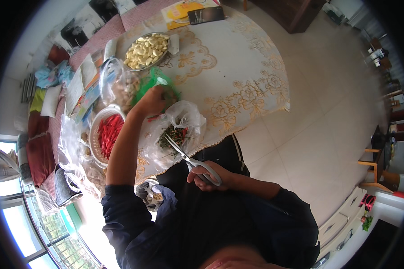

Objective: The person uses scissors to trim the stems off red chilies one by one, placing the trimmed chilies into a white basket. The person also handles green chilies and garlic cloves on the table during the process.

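My right hand (211,175) holds a pair of scissors (185,156) by its grey handles, the blades slightly apart over a clear plastic bag (197,117) with green chili stems (168,139) and some red bits in it. My left hand (156,99) reaches into a green plastic bag (148,82); its fingertips are hidden, so what they touch cannot be told. Beside my left forearm, a white plastic basket (93,141) holds red chili peppers (110,132). Farther back, a metal dish (134,69) is heaped with peeled garlic cloves (147,50).
A clear bag (112,77) of what looks like garlic stands left of the green bag. At the far edge of the table, covered by a patterned tablecloth (235,64), a phone (206,15) lies beside yellow packaging (180,11). More plastic bags (70,144) crowd the left side.
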